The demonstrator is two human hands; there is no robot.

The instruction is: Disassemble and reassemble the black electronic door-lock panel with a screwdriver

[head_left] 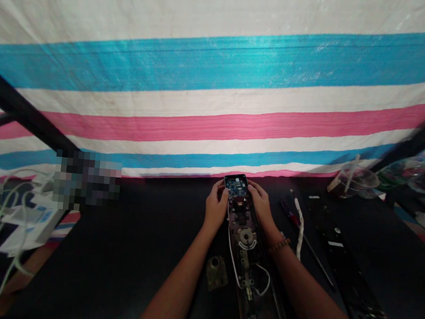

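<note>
A long, narrow electronic door lock (245,238) lies open on the dark table, its inner side up. Round metal parts, springs and a loose white wire show along its length. At its far end sits a blue-green circuit board (238,186). My left hand (216,204) closes around the left edge of that end, and my right hand (261,202) grips the right edge. Fingertips under the lock are hidden. A small metal bracket with a hole (216,273) rests left of the lock. Right of my right arm are a screwdriver (312,249) and a white wrapped cable (299,223).
A long black panel (335,244) lies along the right of the table (132,252). Clear plastic cups (358,181) stand at the back right. White cables and boxes (37,223) crowd the left. A striped tarp (218,100) hangs behind, with dark frame bars beside it.
</note>
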